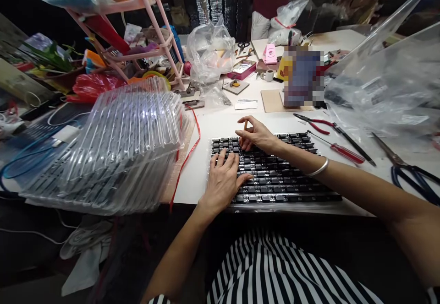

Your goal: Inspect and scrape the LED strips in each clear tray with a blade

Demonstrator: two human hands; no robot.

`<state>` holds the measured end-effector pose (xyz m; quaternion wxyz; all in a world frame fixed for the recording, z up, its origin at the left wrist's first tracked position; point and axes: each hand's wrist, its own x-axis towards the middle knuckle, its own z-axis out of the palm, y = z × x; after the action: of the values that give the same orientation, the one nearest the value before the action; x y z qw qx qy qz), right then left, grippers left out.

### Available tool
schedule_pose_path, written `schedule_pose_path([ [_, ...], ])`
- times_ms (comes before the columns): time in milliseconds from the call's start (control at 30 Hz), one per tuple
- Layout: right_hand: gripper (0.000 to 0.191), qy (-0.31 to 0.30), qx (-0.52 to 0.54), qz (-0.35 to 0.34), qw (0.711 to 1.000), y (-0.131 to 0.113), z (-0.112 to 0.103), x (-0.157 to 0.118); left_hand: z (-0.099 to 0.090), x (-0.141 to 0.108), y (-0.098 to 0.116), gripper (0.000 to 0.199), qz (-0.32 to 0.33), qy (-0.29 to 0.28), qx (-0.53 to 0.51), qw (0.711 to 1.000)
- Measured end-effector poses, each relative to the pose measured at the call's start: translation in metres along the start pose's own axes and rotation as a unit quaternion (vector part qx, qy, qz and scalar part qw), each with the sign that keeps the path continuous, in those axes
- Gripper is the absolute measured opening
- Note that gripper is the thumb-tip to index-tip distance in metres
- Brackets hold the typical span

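Head view: I sat at a white bench [202,127], both bare hands over the rows of black strips [264,187].
Black strips: they lay side by side near the bench's front edge, directly before me, with small pale markings along them.
Left hand: my left hand [222,180] rested palm down on the strips' left part, fingers spread, grasping nothing.
Right hand: my right hand [257,137] pinched a slim tan stick [245,126] above the far rows; its lower end was hidden by my fingers.
Bracelet: a silver band [319,166] circled my right forearm.
Plastic trays: a tall, leaning stack of clear trays [127,134] stood to my left, a red ribbon [192,150] beside it.
Tools: red-handled pliers [315,124], a red screwdriver [347,153] and large scissors [407,166] lay to the right of the strips.
Pink rack: a pink rack [151,15] stood beyond the trays, loaded with odds and ends.
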<state>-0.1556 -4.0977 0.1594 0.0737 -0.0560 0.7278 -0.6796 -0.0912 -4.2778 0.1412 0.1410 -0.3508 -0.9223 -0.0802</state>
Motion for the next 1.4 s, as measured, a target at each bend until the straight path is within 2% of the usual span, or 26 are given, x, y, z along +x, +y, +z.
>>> schedule_pose_path([
  [267, 0.034, -0.004, -0.03, -0.019, 0.999, -0.001, 0.003, 0.007, 0.001, -0.001, -0.001, 0.059, 0.004, 0.006, 0.005, 1.0],
  [533, 0.039, -0.019, -0.044, -0.016, 0.999, 0.001, 0.006, 0.009, 0.001, 0.0, -0.001, 0.058, 0.007, 0.007, 0.01, 1.0],
  [1033, 0.034, -0.011, -0.042, -0.002, 0.999, 0.0, 0.004, 0.01, -0.002, 0.002, 0.002, 0.057, 0.002, 0.003, 0.025, 1.0],
  [1400, 0.038, -0.011, -0.064, -0.006, 0.998, -0.003, 0.008, 0.013, 0.0, 0.004, 0.002, 0.055, 0.005, 0.006, 0.024, 1.0],
])
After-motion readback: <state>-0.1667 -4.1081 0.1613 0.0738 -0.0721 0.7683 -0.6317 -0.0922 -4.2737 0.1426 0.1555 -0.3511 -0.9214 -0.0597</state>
